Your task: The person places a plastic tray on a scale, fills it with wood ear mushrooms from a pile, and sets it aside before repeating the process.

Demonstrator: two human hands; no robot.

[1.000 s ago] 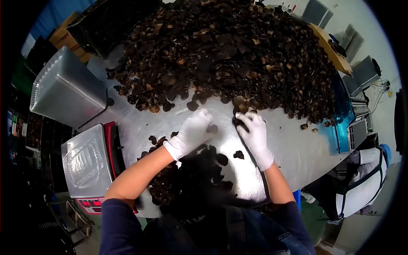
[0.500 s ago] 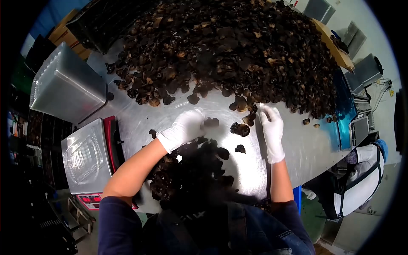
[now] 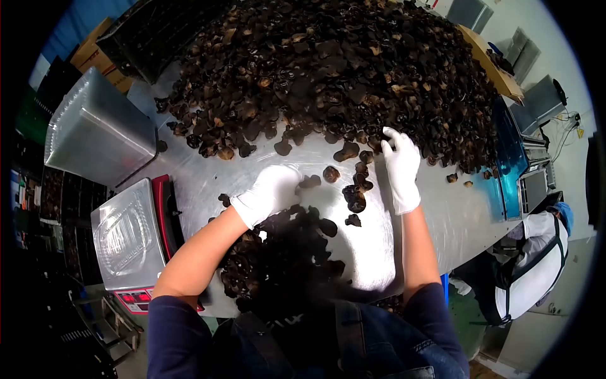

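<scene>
My left hand (image 3: pixel 273 192), in a white glove, is closed with its fingers curled. A blurred piece of black fungus (image 3: pixel 309 182) is at its fingertips, though the grip is partly hidden. Near the front edge of a big pile of dark fungus (image 3: pixel 315 82) is my right hand (image 3: pixel 401 165), also gloved. Its fingers are bent and apart, with nothing visible between them. A few loose pieces of fungus (image 3: pixel 356 199) lie between the hands, and a smaller heap (image 3: pixel 284 259) lies close to my body.
The metal table (image 3: pixel 442 221) carries a scale with a red frame (image 3: pixel 129 237) on the left. Behind it stands a stack of clear plastic containers (image 3: pixel 101 129). A blue-edged tray (image 3: pixel 511 161) is at the right. A co-worker (image 3: pixel 536 265) bends beyond it.
My right hand has moved forward to the pile's edge and its fingers have spread. A round fungus piece now lies right of my left hand, which has shifted slightly back.
</scene>
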